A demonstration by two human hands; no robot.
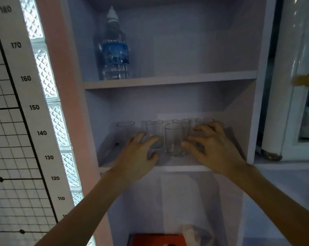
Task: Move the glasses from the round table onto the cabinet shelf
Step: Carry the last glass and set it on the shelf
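Nearest the camera, both forearms are reaching up and forward into the cabinet (pixel 168 168). Low in the compartment beneath them, a red box (pixel 157 239) is showing with something pale and crumpled beside it; what either is cannot be told.

On the middle shelf, the left hand (pixel 139 155) is spreading its fingers around the lower part of one glass, the left front glass (pixel 154 134), with the thumb curling toward its base; the grip is loose and wide, and whether it is actually pressing the glass cannot be told. The right hand (pixel 213 146) is likewise opening wide, its fingertips lying just beside the centre glass (pixel 174 140) and in front of the right rear glass (pixel 204 121), holding nothing. Judging from this, the hands are probably either nudging the glasses into a tidy cluster or letting go after setting them down.

Five glasses are standing upright and empty on this shelf: the three named, a far-left glass (pixel 125 130) standing a little apart, and a rear centre glass (pixel 182 122) just behind the centre one. Keeping them back from the shelf edge is likely guarding against knocks. No round tabletop is in view, so whether more glasses remain cannot be told.

Farther up, on the upper shelf, a water bottle (pixel 115 50) with a blue label is standing at the left.
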